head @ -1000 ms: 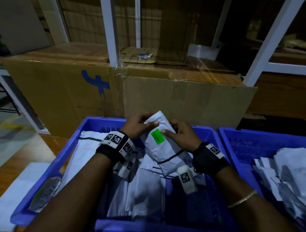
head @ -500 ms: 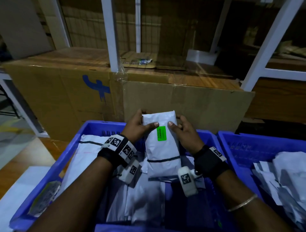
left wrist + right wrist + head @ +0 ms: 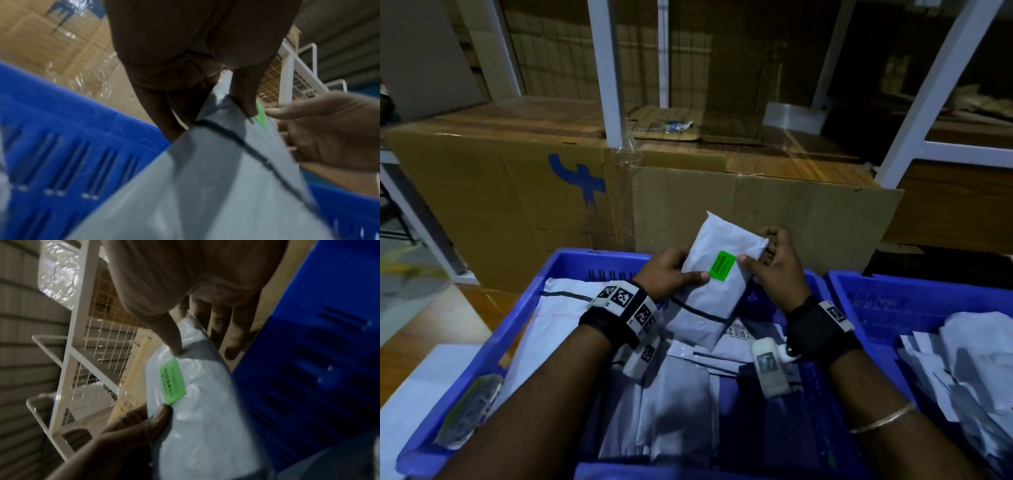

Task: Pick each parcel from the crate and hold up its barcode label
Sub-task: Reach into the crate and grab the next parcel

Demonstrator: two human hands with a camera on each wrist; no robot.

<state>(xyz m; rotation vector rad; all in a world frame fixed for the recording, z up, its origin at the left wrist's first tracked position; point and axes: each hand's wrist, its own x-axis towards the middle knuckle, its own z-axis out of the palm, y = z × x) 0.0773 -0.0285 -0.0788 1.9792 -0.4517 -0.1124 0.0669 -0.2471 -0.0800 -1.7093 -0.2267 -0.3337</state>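
Change: since half a second back the parcel [image 3: 717, 274] has tipped off upright, top end now leaning far-left, and the right hand [image 3: 777, 270] has slid to its far-right corner.
Arms: both forearms reach forward from the near edge over the blue crate [image 3: 524, 329], wrists banded with marker tags, hands meeting at the crate's far wall.
Crate: it sits in front of a big cardboard box [image 3: 510, 192], loaded with flat grey mailers [image 3: 678, 404]; a second blue crate [image 3: 914, 301] stands just to the right with its own heap.
Parcel: lifted clear above the mailers, tilted, its green sticker [image 3: 721, 265] facing the head camera, a black line crossing the lower part.
Left hand: the left hand [image 3: 671, 274] clamps the parcel's left edge, thumb [image 3: 697, 276] laid on the front just left of the sticker, fingers wrapped behind.
Right hand: it pinches the right edge, thumb tip [image 3: 174, 344] pressing the front right beside the sticker; the other fingers curl behind the corner.
Barcode: none readable on the held face; the sticker's print is too small to make out.
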